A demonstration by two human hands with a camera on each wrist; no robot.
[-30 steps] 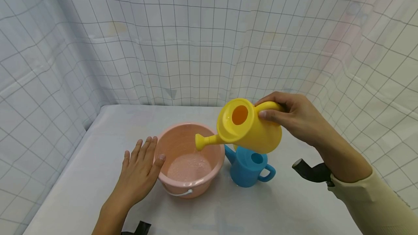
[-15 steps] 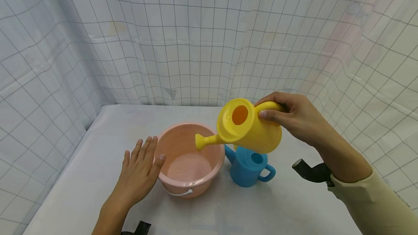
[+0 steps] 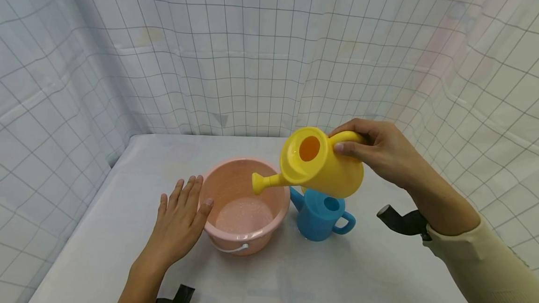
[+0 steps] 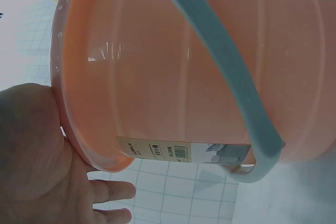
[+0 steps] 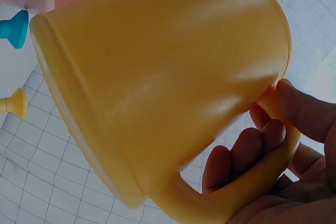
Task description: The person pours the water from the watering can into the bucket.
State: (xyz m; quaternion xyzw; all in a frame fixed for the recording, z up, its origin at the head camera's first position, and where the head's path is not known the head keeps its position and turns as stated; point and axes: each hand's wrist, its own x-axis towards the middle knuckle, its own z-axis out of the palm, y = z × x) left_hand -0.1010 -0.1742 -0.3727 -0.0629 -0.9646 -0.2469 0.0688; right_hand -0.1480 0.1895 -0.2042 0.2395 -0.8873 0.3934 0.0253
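My right hand (image 3: 379, 151) grips the handle of a yellow watering can (image 3: 332, 172), thumb on top and fingers curled round it, as the right wrist view shows. The can is tilted, its spout (image 3: 265, 182) pointing down over a pink bucket (image 3: 246, 236). No stream is visible at the spout; the bucket's bottom looks wet. My left hand (image 3: 178, 221) lies against the bucket's left rim with its fingers extended. The left wrist view shows the bucket's label (image 4: 184, 150) and its pale handle (image 4: 226, 66).
Right of the bucket, partly under the raised can, stands a blue watering can (image 3: 317, 221). Another yellow spout (image 5: 16, 103) shows in the right wrist view. A white-covered table (image 3: 139, 172) bears them, with grid-patterned curtains (image 3: 261, 60) around.
A thin stream of water fell from the yellow can's spout one second ago; it is no longer seen. The ripples in the bucket have calmed. Both hands have stayed in place.
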